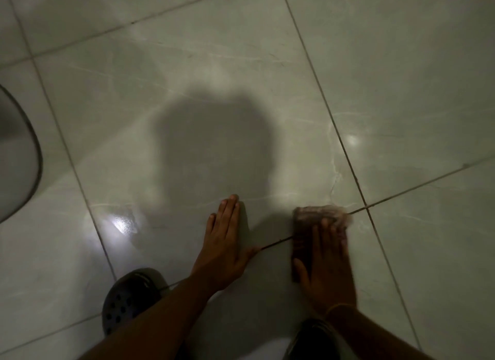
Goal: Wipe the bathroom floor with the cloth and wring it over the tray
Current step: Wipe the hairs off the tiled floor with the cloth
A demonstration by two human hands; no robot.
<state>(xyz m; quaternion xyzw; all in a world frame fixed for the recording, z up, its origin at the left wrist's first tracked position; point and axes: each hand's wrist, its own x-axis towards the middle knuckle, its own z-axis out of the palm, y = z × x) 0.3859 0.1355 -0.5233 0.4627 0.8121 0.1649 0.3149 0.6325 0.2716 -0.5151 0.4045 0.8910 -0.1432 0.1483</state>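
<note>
A folded brownish cloth (pixel 308 225) lies flat on the pale marble-look tiled floor (pixel 214 92), across a dark grout line. My right hand (pixel 328 266) presses down on the cloth with fingers spread over it; its far edge is blurred. My left hand (pixel 225 239) rests palm-down on the bare tile to the left of the cloth, fingers together and thumb out, holding nothing. No tray is in view.
A dark perforated clog (pixel 128 300) on a foot stands at the lower left, a second dark shoe (pixel 310 335) at the bottom. A curved dark-rimmed object (pixel 34 156) sits at the left edge. A wet glare patch (pixel 123 221) shines on the tile.
</note>
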